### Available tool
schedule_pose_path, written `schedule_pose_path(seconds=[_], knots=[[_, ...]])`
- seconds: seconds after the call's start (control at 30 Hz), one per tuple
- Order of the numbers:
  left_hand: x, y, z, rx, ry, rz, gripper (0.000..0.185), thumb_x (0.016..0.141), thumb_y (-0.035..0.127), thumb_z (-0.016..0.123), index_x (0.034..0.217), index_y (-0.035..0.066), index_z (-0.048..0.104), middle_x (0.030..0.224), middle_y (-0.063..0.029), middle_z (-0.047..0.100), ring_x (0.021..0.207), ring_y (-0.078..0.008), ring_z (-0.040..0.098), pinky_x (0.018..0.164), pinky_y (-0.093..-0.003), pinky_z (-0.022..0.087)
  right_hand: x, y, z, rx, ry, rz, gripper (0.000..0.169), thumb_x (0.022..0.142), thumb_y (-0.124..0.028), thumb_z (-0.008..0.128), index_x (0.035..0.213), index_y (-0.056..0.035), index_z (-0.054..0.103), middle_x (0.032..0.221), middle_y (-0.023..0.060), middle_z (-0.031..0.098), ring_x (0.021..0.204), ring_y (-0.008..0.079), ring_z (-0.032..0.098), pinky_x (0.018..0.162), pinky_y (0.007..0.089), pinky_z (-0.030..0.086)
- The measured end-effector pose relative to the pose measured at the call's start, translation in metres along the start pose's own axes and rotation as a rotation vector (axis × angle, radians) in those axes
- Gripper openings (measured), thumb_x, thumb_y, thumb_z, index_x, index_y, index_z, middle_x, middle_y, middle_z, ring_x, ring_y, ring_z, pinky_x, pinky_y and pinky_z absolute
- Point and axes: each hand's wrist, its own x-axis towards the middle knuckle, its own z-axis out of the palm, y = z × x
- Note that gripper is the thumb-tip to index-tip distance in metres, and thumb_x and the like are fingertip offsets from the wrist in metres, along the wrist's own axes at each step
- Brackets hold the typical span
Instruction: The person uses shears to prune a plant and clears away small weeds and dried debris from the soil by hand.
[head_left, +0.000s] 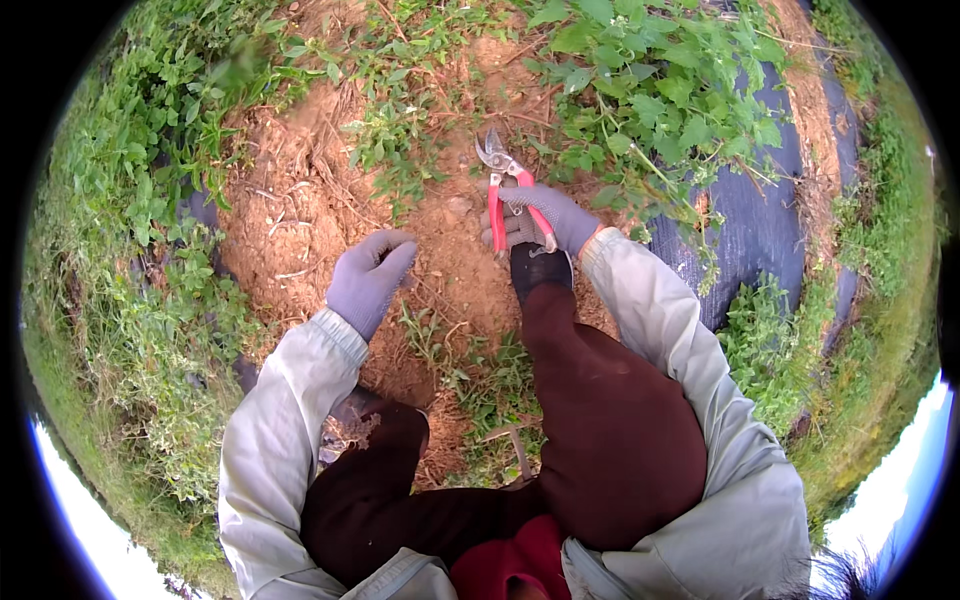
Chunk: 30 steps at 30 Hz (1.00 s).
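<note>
My right hand (551, 214), in a grey-purple knit glove, holds a pair of pruning shears (532, 199) with red handles. The handles lie across the palm and fingers; the metal blades stand apart and point away from me. Below this hand is the dark shoe (538, 271) on my right foot. My left hand (369, 279), in a matching glove, hovers over the bare reddish soil (457, 274). Its fingers are curled and the thumb lies close to them. The fingertips are hidden, so whether anything is pinched there cannot be seen.
A leafy green plant (667, 90) leans over black plastic mulch (757, 217) at the right. Dense weeds (150, 150) line the left side. Dry roots and stems (289, 221) lie on the soil. Small green weeds (487, 382) grow between my legs.
</note>
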Motion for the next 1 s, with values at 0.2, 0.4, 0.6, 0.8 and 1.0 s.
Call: schedule_pose_path(seconds=[0.2, 0.4, 0.6, 0.8, 1.0], knots=[[0.002, 0.005, -0.001, -0.011, 0.009, -0.02, 0.025, 0.093, 0.023, 0.059, 0.11, 0.004, 0.064, 0.086, -0.0007, 0.063, 0.07, -0.0086, 0.06, 0.063, -0.023, 0.049, 0.018, -0.012, 0.002, 0.034, -0.087, 0.003, 0.056, 0.092, -0.032, 0.061, 0.14, -0.0095, 0.044, 0.109, 0.0184, 0.063, 0.101, 0.036, 0.065, 0.083, 0.0483, 0.055], [0.006, 0.001, -0.005, -0.029, -0.003, -0.017, 0.026, 0.093, 0.023, 0.059, 0.11, 0.004, 0.064, 0.086, -0.0014, 0.064, 0.07, -0.0085, 0.06, 0.063, -0.0233, 0.049, 0.033, -0.013, 0.004, 0.086, -0.099, -0.048, 0.056, 0.092, -0.03, 0.062, 0.139, -0.0083, 0.043, 0.112, 0.0192, 0.063, 0.101, 0.036, 0.064, 0.085, 0.049, 0.055], [0.013, 0.002, -0.006, -0.014, -0.006, -0.047, 0.025, 0.094, 0.022, 0.059, 0.11, 0.005, 0.064, 0.087, -0.0017, 0.064, 0.071, -0.0089, 0.06, 0.065, -0.0236, 0.05, 0.039, -0.026, -0.001, 0.056, -0.158, -0.078, 0.053, 0.091, -0.023, 0.06, 0.138, -0.0052, 0.043, 0.107, 0.0192, 0.063, 0.099, 0.0375, 0.065, 0.086, 0.0509, 0.054], [0.019, -0.001, -0.01, -0.023, -0.013, -0.049, 0.024, 0.094, 0.023, 0.059, 0.11, 0.006, 0.065, 0.087, -0.0013, 0.065, 0.07, -0.0092, 0.061, 0.065, -0.0232, 0.05, 0.049, -0.034, 0.002, 0.06, -0.165, -0.076, 0.052, 0.091, -0.021, 0.059, 0.137, -0.0031, 0.043, 0.11, 0.0206, 0.062, 0.103, 0.0382, 0.063, 0.087, 0.0511, 0.054], [0.02, -0.002, -0.014, -0.004, 0.01, -0.062, 0.025, 0.094, 0.025, 0.058, 0.11, 0.007, 0.065, 0.086, -0.0007, 0.066, 0.069, -0.0088, 0.061, 0.064, -0.0224, 0.049, 0.064, -0.033, 0.007, 0.166, -0.166, -0.092, 0.047, 0.092, -0.017, 0.057, 0.134, -0.0044, 0.044, 0.115, 0.0224, 0.06, 0.107, 0.0402, 0.061, 0.088, 0.053, 0.053]])
